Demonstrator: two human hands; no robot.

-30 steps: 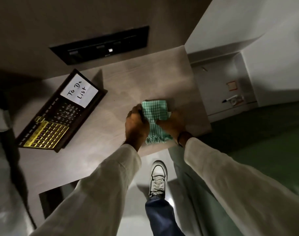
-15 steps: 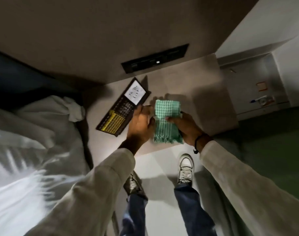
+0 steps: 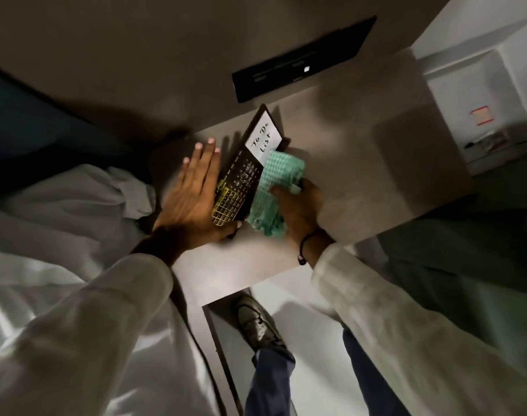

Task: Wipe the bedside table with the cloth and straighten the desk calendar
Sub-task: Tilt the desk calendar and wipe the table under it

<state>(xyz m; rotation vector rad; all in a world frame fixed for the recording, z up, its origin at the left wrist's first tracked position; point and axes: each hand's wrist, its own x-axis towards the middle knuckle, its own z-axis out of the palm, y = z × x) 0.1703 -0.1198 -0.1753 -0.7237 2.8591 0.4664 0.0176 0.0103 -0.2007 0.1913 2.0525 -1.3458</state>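
The dark desk calendar (image 3: 244, 172), with a white "To Do List" card and a yellow date grid, stands tilted on the pale wooden bedside table (image 3: 361, 175). My left hand (image 3: 193, 199) lies flat along its left side with the fingers stretched out, and the thumb hooks around its near corner. My right hand (image 3: 301, 205) grips the bunched green checked cloth (image 3: 271, 187), which presses against the calendar's right edge and rests on the tabletop.
A black switch panel (image 3: 304, 61) is set in the wall just behind the table. White bed linen (image 3: 61, 235) lies close on the left. My shoe (image 3: 256, 322) stands on the pale floor below the table's front edge. A green floor area lies to the right.
My left hand let go of the cloth and moved left onto the calendar's side. My right hand carried the cloth up against the calendar's right edge. The calendar stands turned more upright.
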